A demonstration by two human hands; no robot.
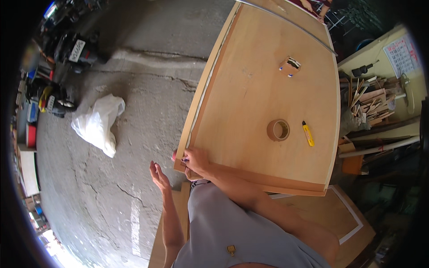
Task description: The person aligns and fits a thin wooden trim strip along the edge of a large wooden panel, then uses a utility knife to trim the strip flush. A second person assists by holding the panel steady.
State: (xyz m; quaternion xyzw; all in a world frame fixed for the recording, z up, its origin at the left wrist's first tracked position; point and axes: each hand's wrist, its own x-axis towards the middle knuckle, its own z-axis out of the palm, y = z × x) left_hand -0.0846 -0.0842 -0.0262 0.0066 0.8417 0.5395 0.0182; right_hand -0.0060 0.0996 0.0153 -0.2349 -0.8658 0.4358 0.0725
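A large light wooden panel (259, 89) lies before me, with brown tape (268, 182) along its near edge and its left side. A pale wood strip (206, 85) runs up the left edge, with a whitish uneven line beside it. At the near left corner my right hand (196, 161) is closed, its fingers curled against the strip. What they hold is too small to make out. A small pinkish-red thing (174, 155) shows just outside that corner. My left hand (160, 176) is open and empty, fingers stretched, left of the corner and apart from the panel.
On the panel are a tape roll (272, 130), a yellow marker (308, 135) and a small cardboard box (290, 68). A metal bar (292, 23) crosses its far end, near another person's hands (322, 10). A white plastic bag (99, 125) lies on the floor; scrap wood (373, 100) stands right.
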